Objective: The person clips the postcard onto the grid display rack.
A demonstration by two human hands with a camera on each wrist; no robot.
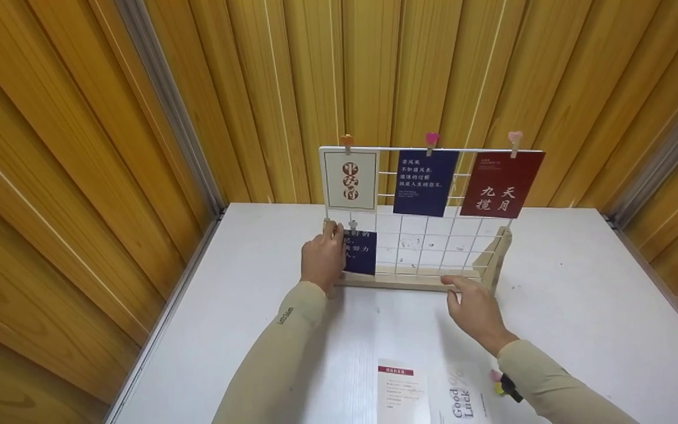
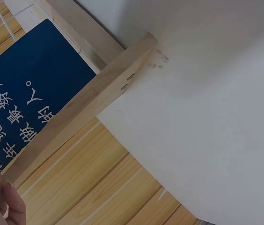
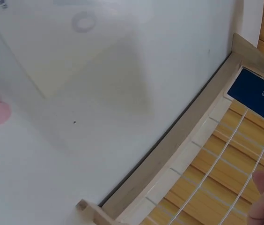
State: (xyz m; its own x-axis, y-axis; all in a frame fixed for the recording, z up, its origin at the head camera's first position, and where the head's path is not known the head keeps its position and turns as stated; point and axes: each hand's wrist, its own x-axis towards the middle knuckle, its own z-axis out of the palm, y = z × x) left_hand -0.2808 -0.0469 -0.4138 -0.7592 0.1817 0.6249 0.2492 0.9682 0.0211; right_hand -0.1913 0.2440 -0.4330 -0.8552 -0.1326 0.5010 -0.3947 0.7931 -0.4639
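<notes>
A white wire grid rack (image 1: pixel 415 235) stands on a wooden base with wooden side legs. My left hand (image 1: pixel 322 259) grips its left side, thumb and fingers on either side of the wooden leg (image 2: pixel 83 101). Beside that hand, a dark blue card (image 1: pixel 362 259) with white writing hangs low on the grid from a small grey clip (image 1: pixel 353 225). My right hand (image 1: pixel 474 306) is in front of the base's right part, index finger extended and holding nothing. In the right wrist view, its fingertips (image 3: pixel 262 180) show before the grid wires; contact cannot be told.
Along the grid's top hang a cream card (image 1: pixel 368 203), a blue card (image 1: pixel 424 203) and a red card (image 1: pixel 492 203) under heart-topped clips. Nearer me lie a red-and-white card (image 1: pixel 404 391), a "Good Luck" card (image 1: pixel 474 400) and coloured heart clips (image 1: pixel 498 386). Wood-patterned walls enclose the white table (image 1: pixel 580 306).
</notes>
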